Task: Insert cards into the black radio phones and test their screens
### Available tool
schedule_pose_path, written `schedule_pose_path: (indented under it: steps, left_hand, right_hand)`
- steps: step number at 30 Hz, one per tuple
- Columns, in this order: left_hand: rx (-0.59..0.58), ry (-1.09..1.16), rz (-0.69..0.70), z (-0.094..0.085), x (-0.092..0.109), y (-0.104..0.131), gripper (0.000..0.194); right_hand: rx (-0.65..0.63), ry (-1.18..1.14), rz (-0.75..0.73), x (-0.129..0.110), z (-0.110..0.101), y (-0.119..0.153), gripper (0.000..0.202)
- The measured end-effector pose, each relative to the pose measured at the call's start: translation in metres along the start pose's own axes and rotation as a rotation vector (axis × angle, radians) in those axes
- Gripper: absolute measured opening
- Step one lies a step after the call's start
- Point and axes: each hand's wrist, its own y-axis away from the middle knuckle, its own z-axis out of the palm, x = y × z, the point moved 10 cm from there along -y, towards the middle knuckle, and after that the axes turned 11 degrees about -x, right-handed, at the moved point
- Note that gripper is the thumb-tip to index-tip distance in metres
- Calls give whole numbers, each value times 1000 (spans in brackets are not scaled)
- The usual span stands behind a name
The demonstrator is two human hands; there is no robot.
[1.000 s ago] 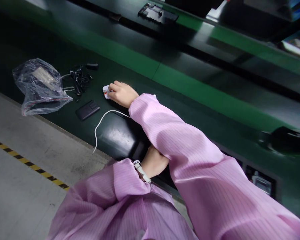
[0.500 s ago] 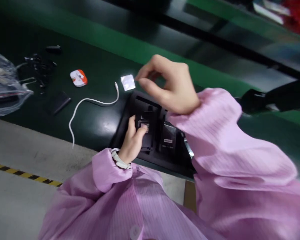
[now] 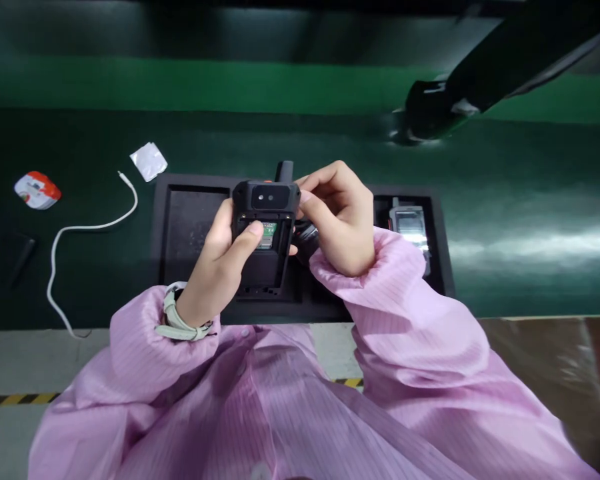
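My left hand (image 3: 220, 257) grips a black handheld radio (image 3: 263, 270) with a stubby antenna, its back turned up toward me. The battery bay lies uncovered, and my left thumb presses by the green circuit board (image 3: 267, 235) inside it. At the radio's upper right edge is my right hand (image 3: 343, 217), thumb and forefinger pinched together; whatever is between them is too small or hidden to make out. Below the radio is a black foam tray (image 3: 190, 200) with recesses. Partly covered by my right wrist, a dark object (image 3: 307, 241) sits in the tray.
In the tray's right recess lies a grey device with a screen (image 3: 411, 230). Left of the tray are a silvery square packet (image 3: 149, 161), a white cable (image 3: 93, 227), an orange-and-white packet (image 3: 37, 190) and a dark flat object (image 3: 23, 260). A black arm (image 3: 430, 110) reaches in from upper right.
My left hand has raised the radio from the tray. My right hand has come down from near the silvery packet to the radio's edge. The view has turned and shifted right.
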Motion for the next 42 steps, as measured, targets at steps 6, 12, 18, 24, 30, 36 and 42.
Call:
schedule_pose_path:
  steps: [6,12,18,24,30,36,42]
  left_hand:
    - [61,-109,-23,-2,-15,-19,40]
    - [108,-142,-52,-8,-27,-20,39]
    - [118,-287,81,-22,-24,-18,34]
    - [46,-308,165,-20,-21,-20,33]
    - [-130,-27,147,3,-20,-22,34]
    - [-98,-47,66,3,-24,-21,40]
    - [-20,-40,51,-3,-27,-17,34]
  right_hand:
    - [10,35,75,0,-11,6,25]
    - [23,40,138,-4,-14,11,23]
    - [61,166,-52,-32,-20,17,8]
    - [-69,536,-389,-72,3,41,14]
    - [-153,749,-512,-62,37,65,10]
    - [-123,858,-526,-63,46,67,14]
    - [-257,764,-407,-62,49,61,12]
